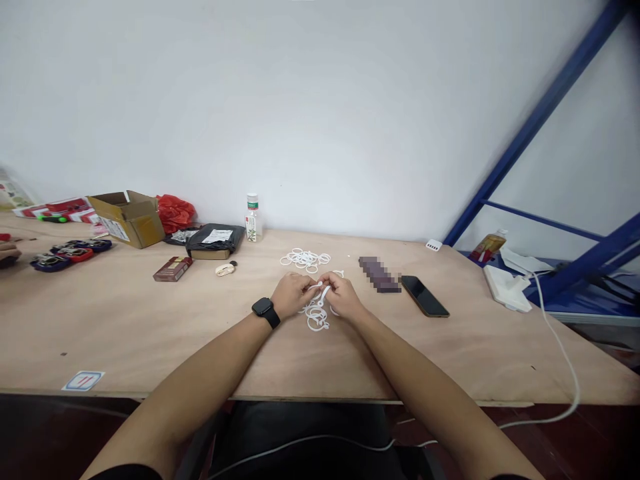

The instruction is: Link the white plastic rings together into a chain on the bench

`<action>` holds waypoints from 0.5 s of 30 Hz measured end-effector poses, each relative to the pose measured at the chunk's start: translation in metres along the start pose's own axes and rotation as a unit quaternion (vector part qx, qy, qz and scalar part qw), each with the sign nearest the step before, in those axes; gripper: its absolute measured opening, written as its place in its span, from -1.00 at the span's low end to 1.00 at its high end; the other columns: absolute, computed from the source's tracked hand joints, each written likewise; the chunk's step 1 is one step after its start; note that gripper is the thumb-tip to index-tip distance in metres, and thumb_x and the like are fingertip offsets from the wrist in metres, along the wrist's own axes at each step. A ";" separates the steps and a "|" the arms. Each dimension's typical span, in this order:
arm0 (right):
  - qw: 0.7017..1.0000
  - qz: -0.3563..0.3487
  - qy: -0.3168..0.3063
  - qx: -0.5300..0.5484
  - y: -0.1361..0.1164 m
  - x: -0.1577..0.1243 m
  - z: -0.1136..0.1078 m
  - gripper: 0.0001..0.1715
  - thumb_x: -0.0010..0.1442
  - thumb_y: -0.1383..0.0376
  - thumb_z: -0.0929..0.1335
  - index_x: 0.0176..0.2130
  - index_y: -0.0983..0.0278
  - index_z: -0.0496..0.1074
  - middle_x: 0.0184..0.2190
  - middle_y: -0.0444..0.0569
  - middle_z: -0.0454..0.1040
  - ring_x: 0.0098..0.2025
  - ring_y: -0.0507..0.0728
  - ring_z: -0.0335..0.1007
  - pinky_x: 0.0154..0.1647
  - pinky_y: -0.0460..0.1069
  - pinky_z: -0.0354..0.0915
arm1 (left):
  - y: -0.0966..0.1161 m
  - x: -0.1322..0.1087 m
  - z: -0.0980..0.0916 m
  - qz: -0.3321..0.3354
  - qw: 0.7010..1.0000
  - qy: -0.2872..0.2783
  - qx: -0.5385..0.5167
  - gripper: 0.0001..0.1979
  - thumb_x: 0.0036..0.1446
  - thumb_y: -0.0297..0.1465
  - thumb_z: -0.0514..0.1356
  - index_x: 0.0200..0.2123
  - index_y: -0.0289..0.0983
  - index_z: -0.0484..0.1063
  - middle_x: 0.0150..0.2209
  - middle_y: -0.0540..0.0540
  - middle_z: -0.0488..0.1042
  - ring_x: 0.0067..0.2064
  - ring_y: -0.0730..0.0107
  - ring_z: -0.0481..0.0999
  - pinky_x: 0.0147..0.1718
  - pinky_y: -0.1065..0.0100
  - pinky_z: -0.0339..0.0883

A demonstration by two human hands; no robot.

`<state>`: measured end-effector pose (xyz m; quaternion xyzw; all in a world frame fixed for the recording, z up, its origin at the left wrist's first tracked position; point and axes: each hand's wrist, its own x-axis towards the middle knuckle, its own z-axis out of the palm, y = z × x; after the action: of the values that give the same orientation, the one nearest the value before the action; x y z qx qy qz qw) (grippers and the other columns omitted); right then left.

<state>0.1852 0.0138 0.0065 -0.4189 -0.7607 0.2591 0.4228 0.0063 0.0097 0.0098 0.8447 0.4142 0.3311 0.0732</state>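
Note:
Close together over the middle of the table [210, 353], both my hands pinch a white plastic ring that looks like a curtain ring [325, 291]. My left hand [293, 295], below a black smartwatch [266, 311], has its thumb and fingertips closed on one part of it. From the other side, my right hand [343, 295] grips it with bent fingers. Fingers partly cover the held piece. Just beneath the hands lies a loose group of similar white rings with small eyelets [316, 320]. A second pile of white rings [303, 257] sits farther back.
Right of my hands lie a blurred-out purple item [380, 275] and a phone [425, 296]. A white power strip [507, 288] trails a cable. Leftward are a bottle [253, 220], black package [215, 239], dark red box [173, 269] and open carton [130, 220]. Another person's hand [7, 252] shows far left.

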 end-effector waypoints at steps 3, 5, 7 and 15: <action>1.000 0.006 0.015 -0.007 -0.002 0.001 0.000 -0.87 -0.01 0.36 0.27 -0.40 0.26 0.40 -0.53 -0.16 0.43 -0.47 0.03 0.30 -0.44 -0.11 0.20 | 0.003 -0.001 0.001 0.025 1.000 0.002 0.008 -0.74 0.27 -0.28 0.07 -0.33 -0.24 0.51 -0.42 -0.07 0.56 -0.34 0.35 0.47 -0.09 0.26 0.21; 1.000 0.019 0.021 0.004 -0.001 0.001 0.000 -0.89 -0.04 0.36 0.27 -0.44 0.26 0.40 -0.57 -0.17 0.41 -0.51 0.02 0.27 -0.48 -0.11 0.18 | 0.005 -0.002 0.001 0.031 0.999 0.003 0.014 -0.74 0.28 -0.30 0.05 -0.34 -0.24 0.50 -0.41 -0.07 0.56 -0.34 0.36 0.48 -0.01 0.22 0.17; 0.999 0.028 0.022 0.022 0.001 0.003 0.000 -0.89 -0.07 0.36 0.27 -0.46 0.26 0.40 -0.59 -0.17 0.40 -0.53 0.02 0.28 -0.51 -0.11 0.18 | 0.007 -0.002 0.002 0.030 0.999 0.004 0.024 -0.75 0.28 -0.31 0.04 -0.33 -0.24 0.48 -0.39 -0.07 0.56 -0.33 0.36 0.49 0.02 0.20 0.15; 0.988 0.077 0.025 0.130 0.008 0.006 0.003 -0.84 -0.09 0.34 0.25 -0.49 0.27 0.43 -0.57 -0.12 0.44 -0.51 0.05 0.35 -0.47 -0.08 0.29 | 0.007 0.001 0.000 0.013 0.999 0.024 0.024 -0.75 0.28 -0.28 0.06 -0.31 -0.25 0.49 -0.39 -0.06 0.57 -0.33 0.35 0.50 -0.02 0.23 0.17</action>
<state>0.1842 0.0230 0.0019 -0.4241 -0.6755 0.3767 0.4712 0.0114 0.0062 0.0129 0.8431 0.4129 0.3422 0.0386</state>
